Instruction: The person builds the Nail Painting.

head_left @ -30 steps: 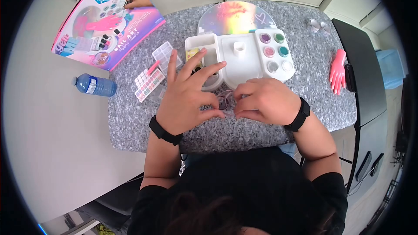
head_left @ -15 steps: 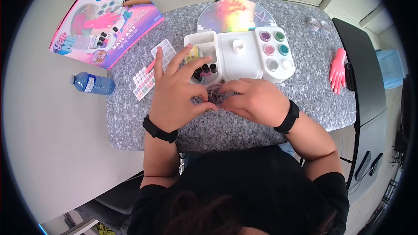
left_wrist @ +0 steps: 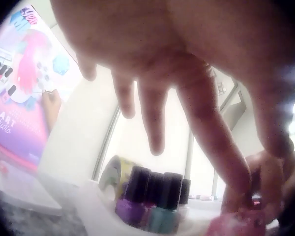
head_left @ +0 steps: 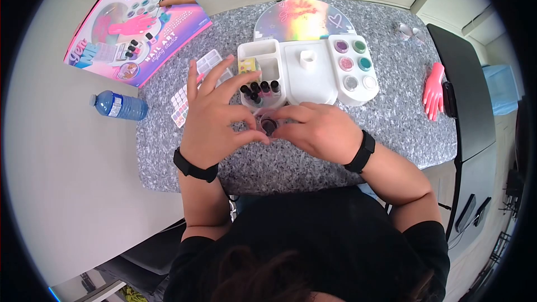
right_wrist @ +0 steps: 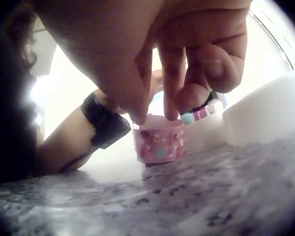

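Both hands meet at a pink patterned band curled into a ring, low over the table; from above its see-through wall surrounds a dark middle. My left hand pinches the ring's left side with thumb and forefinger, its other fingers spread. On the opposite side, the thumb and fingertips of my right hand grip the upper rim. Just beyond them, several black-capped nail polish bottles stand in the white organiser, among them a purple one and a teal one.
Glitter pots fill the organiser's right side, with a shiny rounded panel behind. A sticker sheet and clear compartment tray lie left. Further out are the nail art box, water bottle and pink model hand.
Both hands have shifted left together with the pink band. Its round, dark-centred opening now shows between the fingers, and the polish bottles are less covered by my left hand.
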`<state>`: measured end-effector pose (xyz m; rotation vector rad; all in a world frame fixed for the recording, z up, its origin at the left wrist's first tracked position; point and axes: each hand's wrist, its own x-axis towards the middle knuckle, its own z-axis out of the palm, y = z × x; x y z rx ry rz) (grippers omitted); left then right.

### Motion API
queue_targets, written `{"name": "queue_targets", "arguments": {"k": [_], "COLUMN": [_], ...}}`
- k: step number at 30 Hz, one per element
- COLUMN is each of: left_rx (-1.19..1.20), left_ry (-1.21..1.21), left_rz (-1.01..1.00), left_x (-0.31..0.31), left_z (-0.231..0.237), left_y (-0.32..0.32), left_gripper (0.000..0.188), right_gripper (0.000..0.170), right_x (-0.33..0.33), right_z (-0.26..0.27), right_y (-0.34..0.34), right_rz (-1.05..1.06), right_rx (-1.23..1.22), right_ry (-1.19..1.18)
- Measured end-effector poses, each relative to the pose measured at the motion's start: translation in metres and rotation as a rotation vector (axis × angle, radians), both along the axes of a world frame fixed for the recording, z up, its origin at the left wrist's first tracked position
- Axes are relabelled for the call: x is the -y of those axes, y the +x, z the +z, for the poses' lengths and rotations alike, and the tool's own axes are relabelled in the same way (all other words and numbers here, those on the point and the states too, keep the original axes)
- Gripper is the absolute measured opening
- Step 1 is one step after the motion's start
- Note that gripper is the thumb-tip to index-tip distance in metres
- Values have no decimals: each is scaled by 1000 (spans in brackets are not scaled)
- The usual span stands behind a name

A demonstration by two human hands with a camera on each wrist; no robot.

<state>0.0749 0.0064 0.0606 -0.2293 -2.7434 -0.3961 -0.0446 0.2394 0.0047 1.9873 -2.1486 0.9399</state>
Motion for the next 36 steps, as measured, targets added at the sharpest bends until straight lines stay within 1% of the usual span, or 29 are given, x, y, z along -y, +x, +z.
{"name": "queue_targets", "arguments": {"k": [5, 7, 11, 13, 16, 20, 23, 25, 29, 32, 36], "left_rx": [-20, -27, -30, -6, -9, -38, -30, 19, 20, 15, 47], "left_ry": [7, -30, -52, -54, -23, -13, -28, -58, -60, -53, -60], "left_rz": [9, 53, 83, 101, 61, 68, 68, 80, 92, 95, 98], "left_x": [4, 6, 5, 4, 3, -6, -8, -8, -7, -4, -3], "left_z": [-2, -6, -6, -8, -8, -7, -10, -10, -7, -8, -6], "left_y": [0, -1, -2, -2, -4, -5, -6, -5, -3, -2, 0], "left_gripper": [36, 35, 33, 29, 30, 27, 25, 21, 21, 21, 21], "right_gripper": [25, 30, 27, 33, 33, 33, 33, 32, 31, 31, 31], "right_x": [2, 2, 1, 2, 3, 3, 3, 3, 2, 2, 3], "right_z": [-2, -1, -2, -4, -4, -5, -4, -3, -3, -2, -1], "right_y": [3, 3, 2, 2, 3, 4, 5, 5, 3, 3, 2], "right_rz": [12, 30, 42, 43, 53, 53, 51, 54, 64, 61, 82], "right_rx": [7, 10, 22, 2, 24, 4, -11, -9, 1, 5, 31], "right_ry": [5, 20, 82, 67, 48, 51, 61, 81, 69, 111, 83]}}
